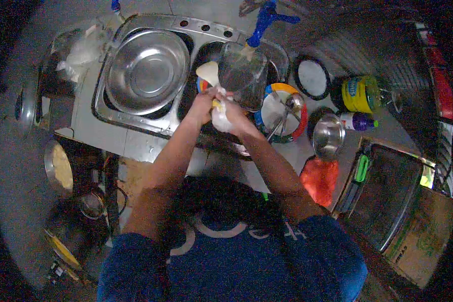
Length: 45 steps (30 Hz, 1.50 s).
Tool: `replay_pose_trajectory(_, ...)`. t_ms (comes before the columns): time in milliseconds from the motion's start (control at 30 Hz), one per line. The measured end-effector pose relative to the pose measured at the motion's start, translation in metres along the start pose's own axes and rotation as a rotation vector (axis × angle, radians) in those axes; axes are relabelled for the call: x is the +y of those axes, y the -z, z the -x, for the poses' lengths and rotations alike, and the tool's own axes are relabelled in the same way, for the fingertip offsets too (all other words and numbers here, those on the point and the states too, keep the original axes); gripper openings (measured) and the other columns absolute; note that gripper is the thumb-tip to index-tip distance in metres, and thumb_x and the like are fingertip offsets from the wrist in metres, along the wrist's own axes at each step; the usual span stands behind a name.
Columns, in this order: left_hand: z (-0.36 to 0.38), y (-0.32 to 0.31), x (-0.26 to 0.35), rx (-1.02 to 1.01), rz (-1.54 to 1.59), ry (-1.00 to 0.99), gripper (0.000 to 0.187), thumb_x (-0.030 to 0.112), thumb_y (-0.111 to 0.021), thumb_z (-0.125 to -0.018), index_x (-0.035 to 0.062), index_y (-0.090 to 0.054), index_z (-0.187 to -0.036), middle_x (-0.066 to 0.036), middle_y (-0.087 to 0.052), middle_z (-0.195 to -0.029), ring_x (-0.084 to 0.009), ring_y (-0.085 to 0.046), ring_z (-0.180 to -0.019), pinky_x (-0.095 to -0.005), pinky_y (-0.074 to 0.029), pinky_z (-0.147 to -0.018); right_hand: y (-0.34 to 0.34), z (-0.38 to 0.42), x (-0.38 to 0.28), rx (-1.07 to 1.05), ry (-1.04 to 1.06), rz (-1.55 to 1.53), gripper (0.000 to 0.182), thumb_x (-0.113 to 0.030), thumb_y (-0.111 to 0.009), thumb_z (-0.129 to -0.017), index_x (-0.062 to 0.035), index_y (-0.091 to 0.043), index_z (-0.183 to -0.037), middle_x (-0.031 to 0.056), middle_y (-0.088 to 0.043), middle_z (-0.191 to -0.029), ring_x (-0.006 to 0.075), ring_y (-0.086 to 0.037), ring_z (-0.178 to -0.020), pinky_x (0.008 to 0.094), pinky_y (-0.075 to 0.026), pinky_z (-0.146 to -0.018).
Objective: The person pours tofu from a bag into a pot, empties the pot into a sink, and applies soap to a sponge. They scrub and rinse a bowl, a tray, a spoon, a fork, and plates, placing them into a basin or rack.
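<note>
Both of my hands meet over the right basin of a steel sink (171, 120). My left hand (202, 108) is closed near the lower end of a pale spoon-like utensil (208, 73), whose broad end points up and left. White suds or a foamy cloth (220, 120) with a bit of yellow lie against my right hand (232, 117), whose fingers are closed round them. Just beyond my hands, a clear square container (241, 73) stands in the basin under the blue-wrapped tap (260, 30). Part of a colourful item shows behind the utensil.
A large steel bowl (148, 72) fills the left basin. Right of the sink are a colourful-rimmed plate (282, 113) with utensils, a steel bowl (328, 136), a red cloth (319, 180), a yellow-labelled container (358, 94), a purple bottle (360, 121) and a dark tray (387, 196).
</note>
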<state>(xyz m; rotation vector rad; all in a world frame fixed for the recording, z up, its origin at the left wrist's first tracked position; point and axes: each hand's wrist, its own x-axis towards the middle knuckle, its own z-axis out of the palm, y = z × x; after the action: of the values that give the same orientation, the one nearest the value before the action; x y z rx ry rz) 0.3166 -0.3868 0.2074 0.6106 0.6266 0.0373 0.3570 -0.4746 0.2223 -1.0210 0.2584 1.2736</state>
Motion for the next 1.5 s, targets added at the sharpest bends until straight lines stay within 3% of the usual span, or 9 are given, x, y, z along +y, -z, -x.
replay_pose_trajectory(200, -0.03, 0.084, 0.013, 0.402, -0.079, -0.034, 0.024, 0.019, -0.037, -0.083, -0.0014, -0.044, -0.095, -0.014, -0.053, -0.078, -0.0229, -0.055, -0.067, -0.0324, -0.051, -0.058, 0.096, -0.033, -0.019, 0.177, -0.147, 1.054, 0.067, -0.059, -0.046, -0.07, 0.0006, -0.05, -0.101, 0.008, -0.057, -0.07, 0.0158, -0.053, -0.062, 0.0303, -0.043, -0.059)
replay_pose_trajectory(367, -0.054, 0.219, 0.035, 0.25, -0.468, -0.279, 0.019, 0.014, -0.043, -0.08, 0.0013, -0.046, -0.094, -0.013, -0.054, -0.076, -0.022, -0.055, -0.062, -0.0331, -0.049, -0.052, 0.26, -0.011, -0.054, 0.871, 0.268, 1.984, 0.029, -0.031, -0.055, -0.067, -0.0052, -0.058, -0.08, 0.0125, -0.057, -0.08, 0.0247, -0.054, -0.083, 0.0366, -0.044, -0.068)
replay_pose_trajectory(500, -0.05, 0.218, 0.026, 0.329, -1.636, -0.313, 0.029, 0.021, -0.049, -0.076, 0.0107, -0.047, -0.103, -0.01, -0.055, -0.089, -0.0233, -0.053, -0.079, -0.0364, -0.042, -0.067, 0.347, -0.009, -0.056, 0.88, 0.523, 2.36, 0.032, -0.033, -0.055, -0.066, -0.0063, -0.057, -0.084, 0.0131, -0.057, -0.084, 0.0286, -0.054, -0.081, 0.0387, -0.045, -0.069)
replay_pose_trajectory(700, -0.07, 0.018, 0.002, 0.107, -0.384, -0.298, 0.016, 0.014, -0.052, -0.075, 0.0024, -0.055, -0.086, -0.01, -0.059, -0.082, -0.0179, -0.058, -0.072, -0.0299, -0.045, -0.065, 0.314, 0.012, -0.083, 0.582, 0.171, 2.177, 0.036, -0.03, -0.059, -0.062, -0.0029, -0.056, -0.085, 0.015, -0.057, -0.085, 0.0289, -0.053, -0.084, 0.0384, -0.043, -0.071)
replay_pose_trajectory(867, -0.076, -0.064, -0.053, 0.1, -1.107, -0.316, 0.026, 0.023, -0.058, -0.065, 0.0066, -0.056, -0.085, -0.011, -0.058, -0.079, -0.0251, -0.055, -0.077, -0.0356, -0.043, -0.066, 0.283, 0.036, -0.092, 0.331, 0.474, 1.498, 0.045, -0.038, -0.062, -0.06, -0.0011, -0.054, -0.084, 0.0166, -0.057, -0.078, 0.0347, -0.055, -0.069, 0.0422, -0.043, -0.064)
replay_pose_trajectory(1100, -0.095, -0.091, -0.121, 0.094, -1.471, -0.094, 0.036, 0.035, -0.054, -0.067, 0.0036, -0.058, -0.084, -0.017, -0.057, -0.085, -0.0304, -0.055, -0.077, -0.0389, -0.045, -0.066, 0.17, 0.021, -0.033, 0.23, 0.755, 1.643, 0.028, -0.022, -0.053, -0.069, -0.0034, -0.054, -0.09, 0.016, -0.057, -0.084, 0.0322, -0.054, -0.076, 0.0394, -0.042, -0.066)
replay_pose_trajectory(1200, -0.104, -0.069, -0.097, 0.327, -1.72, -0.526, 0.026, 0.024, -0.054, -0.067, 0.0011, -0.058, -0.079, -0.017, -0.057, -0.073, -0.0297, -0.057, -0.069, -0.0387, -0.045, -0.06, 0.119, 0.014, -0.044, 0.226, 0.289, 1.599, 0.029, -0.017, -0.05, -0.071, -0.0036, -0.052, -0.097, 0.0167, -0.055, -0.093, 0.0313, -0.052, -0.087, 0.0365, -0.04, -0.075)
replay_pose_trajectory(1400, -0.131, -0.003, -0.025, 0.175, -1.227, -0.869, 0.013, 0.011, -0.051, -0.067, 0.0011, -0.054, -0.075, -0.017, -0.054, -0.065, -0.0336, -0.053, -0.063, -0.0375, -0.043, -0.057, 0.152, -0.079, -0.047, 0.443, 0.885, 0.993, 0.026, -0.024, -0.051, -0.075, -0.0035, -0.051, -0.091, 0.0138, -0.055, -0.086, 0.028, -0.054, -0.075, 0.0381, -0.043, -0.069)
replay_pose_trajectory(1500, -0.095, -0.029, -0.016, 0.055, -0.905, -0.432, 0.013, 0.012, -0.044, -0.077, 0.0027, -0.052, -0.073, -0.01, -0.053, -0.062, -0.0248, -0.049, -0.051, -0.0333, -0.039, -0.047, 0.136, -0.097, -0.058, 0.15, 0.656, 0.316, 0.029, -0.027, -0.048, -0.078, -0.0044, -0.048, -0.096, 0.0119, -0.055, -0.086, 0.0268, -0.054, -0.072, 0.0377, -0.045, -0.063)
